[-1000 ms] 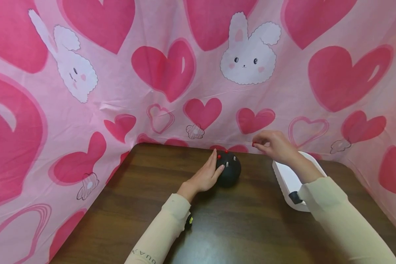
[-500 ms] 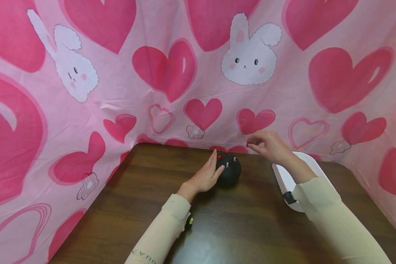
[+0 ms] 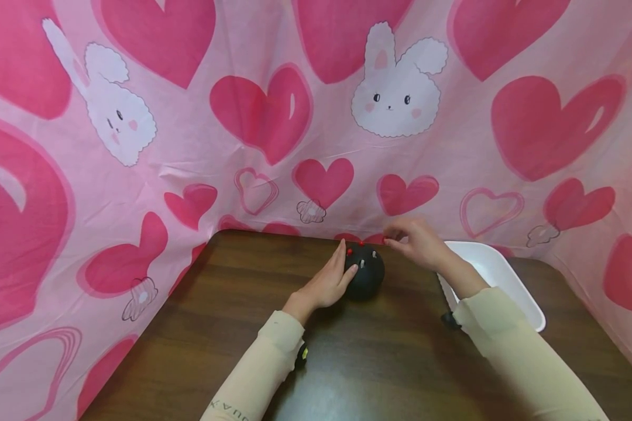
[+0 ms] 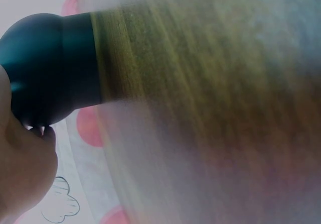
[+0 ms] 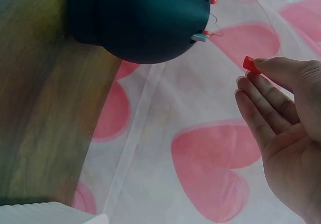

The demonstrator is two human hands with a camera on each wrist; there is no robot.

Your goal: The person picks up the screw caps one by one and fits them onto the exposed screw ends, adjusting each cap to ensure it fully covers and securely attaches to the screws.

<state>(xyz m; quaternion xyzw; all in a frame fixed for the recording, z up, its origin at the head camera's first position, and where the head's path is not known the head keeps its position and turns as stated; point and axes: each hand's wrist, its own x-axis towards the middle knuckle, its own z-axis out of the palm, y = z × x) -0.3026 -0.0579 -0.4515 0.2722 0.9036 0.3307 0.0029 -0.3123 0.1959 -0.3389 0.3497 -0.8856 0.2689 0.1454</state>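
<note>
A black rounded dome on a narrower base (image 3: 367, 285) stands near the table's far edge. Small metal posts (image 3: 361, 264) and red bits (image 3: 350, 252) stick out of its top. Against its left side rests my left hand (image 3: 323, 286), fingers straight, with the thumb on the near side. My right hand (image 3: 421, 245) pinches a small red cap-like piece (image 5: 249, 65) between thumb and index finger, just right of the dome and apart from it. In the right wrist view its other fingers extend below the piece. The left fingertips are partly hidden behind the dome.
A white tray (image 3: 529, 307) stands right of the dome, partly hidden under my right forearm; its contents do not show. Behind the brown wooden table (image 3: 232, 292) hangs a pink cloth (image 3: 337, 140) with hearts and rabbits.
My right hand has moved left and slightly down toward the dome with the red piece pinched. More of the tray shows. My left hand and the dome have stayed in place.
</note>
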